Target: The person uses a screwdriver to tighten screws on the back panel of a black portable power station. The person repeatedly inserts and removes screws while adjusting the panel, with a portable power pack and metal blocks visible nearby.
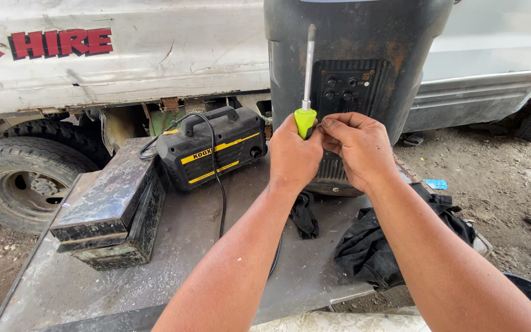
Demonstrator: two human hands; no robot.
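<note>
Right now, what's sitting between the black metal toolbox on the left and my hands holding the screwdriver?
In the head view, a black and yellow machine with a carry handle, its black cord trailing down the metal table.

The screwdriver has a lime-green handle and silver shaft. Left of it, the machine is black with yellow stripes and a black cable. Behind it, the speaker is dull black; below, the cloth is black.

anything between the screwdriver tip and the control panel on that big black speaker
Nothing visible does. The left hand holds the screwdriver upright, shaft in front of the speaker, just left of its control panel. The right hand touches the green handle.
</note>
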